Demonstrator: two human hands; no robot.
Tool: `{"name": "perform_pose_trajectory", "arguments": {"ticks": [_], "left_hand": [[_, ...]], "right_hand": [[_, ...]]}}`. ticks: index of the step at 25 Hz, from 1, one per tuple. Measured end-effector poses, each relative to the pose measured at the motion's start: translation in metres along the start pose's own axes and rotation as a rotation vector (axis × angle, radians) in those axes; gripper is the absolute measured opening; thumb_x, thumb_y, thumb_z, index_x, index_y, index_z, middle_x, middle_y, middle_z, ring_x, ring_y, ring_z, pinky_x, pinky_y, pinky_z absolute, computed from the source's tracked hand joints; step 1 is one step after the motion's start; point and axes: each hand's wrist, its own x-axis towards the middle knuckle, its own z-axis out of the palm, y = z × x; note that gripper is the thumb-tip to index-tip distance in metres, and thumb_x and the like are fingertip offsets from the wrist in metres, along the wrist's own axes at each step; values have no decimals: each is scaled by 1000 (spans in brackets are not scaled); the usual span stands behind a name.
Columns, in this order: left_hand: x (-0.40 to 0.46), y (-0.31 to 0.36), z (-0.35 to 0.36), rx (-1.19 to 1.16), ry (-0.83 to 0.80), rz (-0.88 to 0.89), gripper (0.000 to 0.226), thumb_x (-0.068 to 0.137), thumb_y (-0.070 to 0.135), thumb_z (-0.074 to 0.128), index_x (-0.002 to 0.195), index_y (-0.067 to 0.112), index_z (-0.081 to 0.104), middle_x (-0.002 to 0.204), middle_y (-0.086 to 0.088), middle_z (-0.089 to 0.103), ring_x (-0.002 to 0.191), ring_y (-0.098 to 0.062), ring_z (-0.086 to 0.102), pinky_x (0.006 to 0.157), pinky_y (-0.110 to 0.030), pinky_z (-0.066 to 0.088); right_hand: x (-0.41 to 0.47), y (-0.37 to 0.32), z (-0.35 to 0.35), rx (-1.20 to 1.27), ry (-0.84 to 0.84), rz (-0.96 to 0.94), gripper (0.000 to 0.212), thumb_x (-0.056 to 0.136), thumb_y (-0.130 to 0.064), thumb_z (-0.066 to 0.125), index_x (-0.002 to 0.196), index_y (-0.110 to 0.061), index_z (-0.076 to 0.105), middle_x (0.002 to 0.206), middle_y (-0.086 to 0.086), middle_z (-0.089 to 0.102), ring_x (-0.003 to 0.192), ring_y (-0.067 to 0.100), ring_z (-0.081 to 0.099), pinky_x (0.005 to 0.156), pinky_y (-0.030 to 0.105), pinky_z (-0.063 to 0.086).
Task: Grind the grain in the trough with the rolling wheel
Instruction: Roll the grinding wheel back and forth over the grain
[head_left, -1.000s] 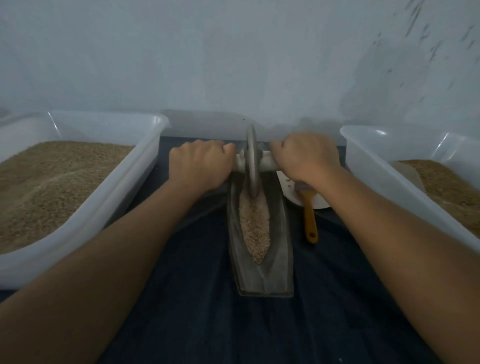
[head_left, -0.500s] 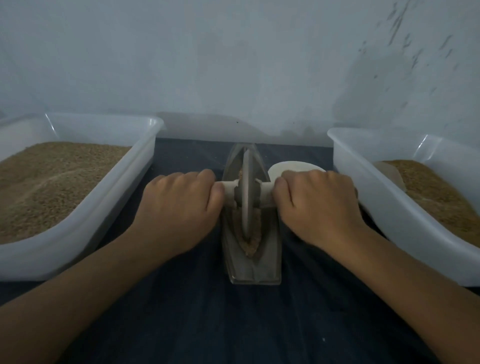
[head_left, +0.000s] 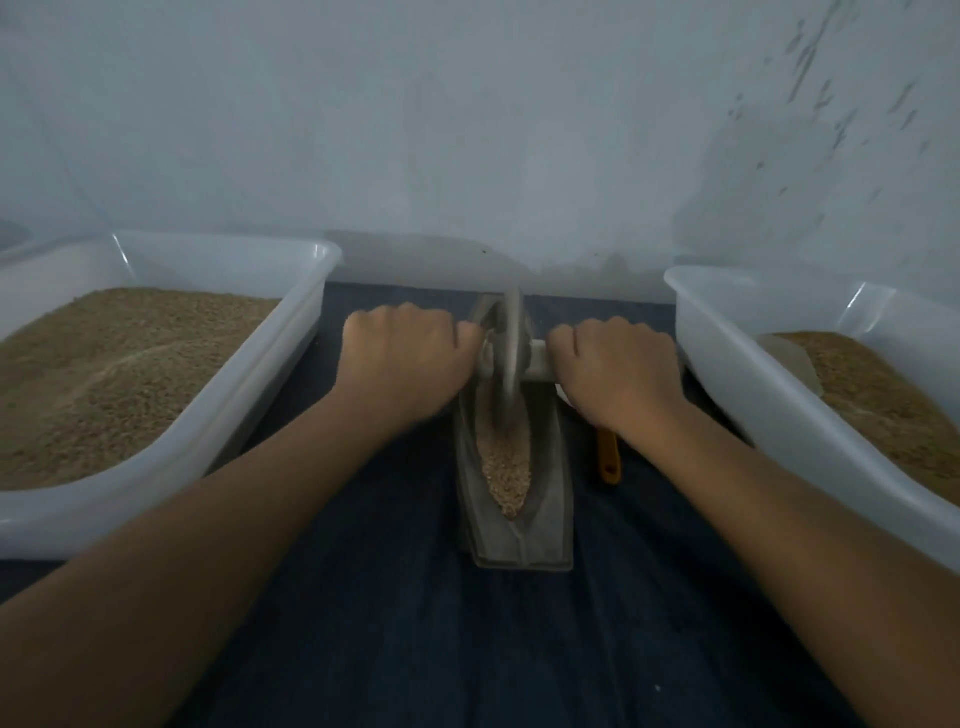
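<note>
A grey boat-shaped trough (head_left: 545, 525) lies lengthwise on the dark cloth, with tan grain (head_left: 506, 465) in its groove. The metal rolling wheel (head_left: 506, 358) stands upright in the far half of the trough, slightly blurred. Its pale axle (head_left: 540, 361) sticks out on both sides. My left hand (head_left: 402, 358) grips the axle's left end and my right hand (head_left: 618, 364) grips its right end, both fists curled round it.
A white tub (head_left: 249, 395) full of grain stands at the left, and another white tub (head_left: 763, 395) with grain at the right. An orange handle (head_left: 609, 457) pokes out beside the trough under my right wrist. A pale wall rises just behind.
The wheel sat at the far end, came toward me to the trough's near half, and has now rolled away again to the far half. Both hands kept their grip.
</note>
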Motion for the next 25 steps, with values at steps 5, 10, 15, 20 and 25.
{"name": "perform_pose_trajectory", "arguments": {"ticks": [5, 10, 15, 20, 25], "left_hand": [[-74, -7, -11, -242, 118, -34, 40, 106, 47, 20, 80, 31, 46, 66, 11, 48, 53, -9, 45, 53, -31, 32], [-30, -7, 0, -74, 153, 48, 31, 104, 35, 43, 77, 19, 45, 68, 4, 51, 53, -19, 48, 51, -27, 30], [34, -15, 24, -69, -144, -41, 8, 107, 27, 42, 104, 21, 46, 111, -13, 64, 99, -41, 64, 70, -44, 41], [-13, -7, 8, -49, -34, -1, 24, 108, 32, 38, 104, 15, 54, 101, -7, 69, 80, -34, 65, 64, -39, 49], [-74, -1, -22, -215, 225, 20, 53, 107, 40, 36, 138, 7, 65, 115, -8, 78, 90, -26, 75, 71, -41, 59]], "right_hand": [[-57, -14, -29, 52, 345, -87, 42, 101, -38, 27, 61, -27, 33, 50, -13, 24, 42, 2, 20, 48, 20, 16], [-12, -11, -12, -42, 148, -16, 49, 95, -40, 15, 57, -22, 41, 56, -4, 40, 49, 15, 35, 52, 29, 21], [58, -10, 3, 64, 26, 68, 58, 98, -45, 17, 61, -18, 51, 64, 3, 58, 56, 19, 48, 55, 33, 32], [17, -13, -7, 83, 64, 61, 58, 102, -45, 25, 56, -19, 50, 57, 0, 50, 55, 22, 47, 58, 35, 33], [-61, -5, -20, 107, 248, -95, 43, 104, -40, 26, 65, -27, 41, 58, -11, 39, 48, 12, 36, 47, 28, 23]]}}
